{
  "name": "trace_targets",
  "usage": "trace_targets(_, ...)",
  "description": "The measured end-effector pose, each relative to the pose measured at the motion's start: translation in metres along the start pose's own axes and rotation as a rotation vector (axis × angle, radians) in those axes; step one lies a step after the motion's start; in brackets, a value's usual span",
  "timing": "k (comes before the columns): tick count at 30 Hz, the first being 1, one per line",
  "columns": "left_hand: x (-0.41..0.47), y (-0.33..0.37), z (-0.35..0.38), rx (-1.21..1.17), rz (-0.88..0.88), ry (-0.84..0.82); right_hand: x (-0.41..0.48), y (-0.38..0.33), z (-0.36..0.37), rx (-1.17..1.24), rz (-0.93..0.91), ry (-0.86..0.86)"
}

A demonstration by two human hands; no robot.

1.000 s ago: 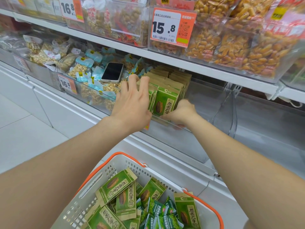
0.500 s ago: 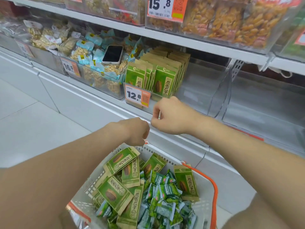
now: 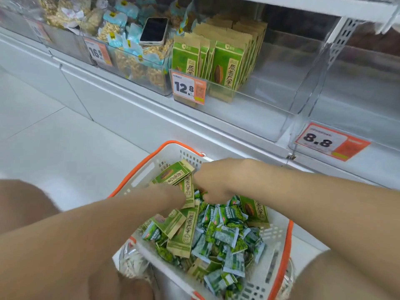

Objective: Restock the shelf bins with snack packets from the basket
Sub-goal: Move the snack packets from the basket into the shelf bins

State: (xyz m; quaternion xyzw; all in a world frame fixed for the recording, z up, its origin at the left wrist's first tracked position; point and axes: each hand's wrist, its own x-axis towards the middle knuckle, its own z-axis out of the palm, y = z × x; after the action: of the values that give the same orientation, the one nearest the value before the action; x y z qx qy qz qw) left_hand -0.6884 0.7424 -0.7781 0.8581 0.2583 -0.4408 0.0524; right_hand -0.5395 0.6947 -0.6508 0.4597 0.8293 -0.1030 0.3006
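Observation:
A white basket with an orange rim (image 3: 287,245) sits low in front of me, holding green seed packets (image 3: 186,230) and several small green-blue packets (image 3: 227,237). My right hand (image 3: 214,182) is down in the basket, its fingers curled on a small stack of green seed packets (image 3: 173,174) at the far side. My left hand (image 3: 173,197) reaches in beside it; an upright packet (image 3: 188,191) hides its fingers. On the shelf, the clear bin (image 3: 270,109) tagged 12.8 holds two rows of upright green packets (image 3: 225,68) at its left end.
A phone (image 3: 154,31) lies on the nut packets in the bin to the left (image 3: 138,66). The clear bin tagged 8.8 (image 3: 331,141) stands to the right. White cabinet fronts run below the shelf, and a white tiled floor lies to the left.
Both hands have come down from the shelf bin into the basket, and my view has tilted down. The right hand now grips green packets in the basket.

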Motion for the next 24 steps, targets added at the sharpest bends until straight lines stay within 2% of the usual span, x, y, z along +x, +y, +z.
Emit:
trace_targets(7, 0.003, 0.003, 0.007, 0.101, 0.043, 0.115, 0.001, 0.003, -0.008, -0.006, 0.037, 0.036)
trace_targets(10, -0.001, -0.002, -0.002, 0.022, 0.067, 0.119, -0.003, 0.007, -0.015, 0.022, 0.052, 0.046)
trace_targets(13, -0.014, -0.016, -0.022, -0.296, 0.049, 0.222, -0.012, 0.013, -0.025, 0.056, 0.083, 0.089)
trace_targets(18, -0.056, -0.036, -0.074, -0.657, 0.045, 0.586, -0.033, 0.033, -0.046, 0.143, 0.182, 0.228)
trace_targets(22, -0.091, -0.043, -0.103, -1.102, -0.013, 0.821, -0.053, 0.056, -0.059, 0.248, 0.402, 0.529)
trace_targets(24, -0.105, -0.043, -0.114, -1.389, -0.014, 0.877, -0.062, 0.066, -0.068, 0.445, 0.474, 0.711)
